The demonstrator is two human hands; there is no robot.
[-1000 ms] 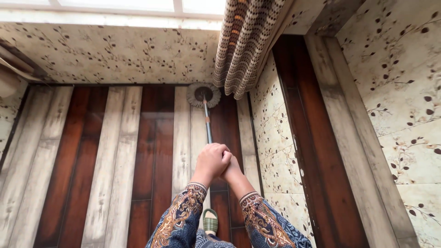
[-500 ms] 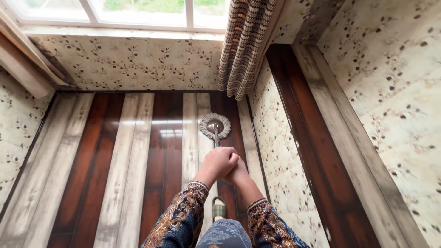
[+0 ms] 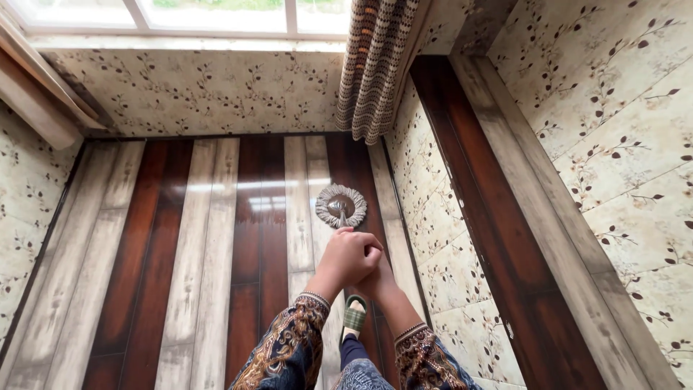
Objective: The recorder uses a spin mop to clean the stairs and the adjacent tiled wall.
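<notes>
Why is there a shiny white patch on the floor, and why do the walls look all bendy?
Head view: the white patch is glare, window light bouncing off the glossy plank floor. The window itself is washed out bright. The wide lens bends the straight wall edges. The picture is sharp overall; the round mop head and both hands, left hand over right hand, are clear.

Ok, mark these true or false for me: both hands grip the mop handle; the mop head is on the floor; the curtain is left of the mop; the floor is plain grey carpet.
1. Both hands, left hand and right hand, are clasped together on the handle: true.
2. The round mop head rests on the floor: true.
3. The curtain hangs left of the mop: false, it hangs beyond it, slightly right.
4. The floor is grey carpet: false, glossy dark and pale planks.
</notes>
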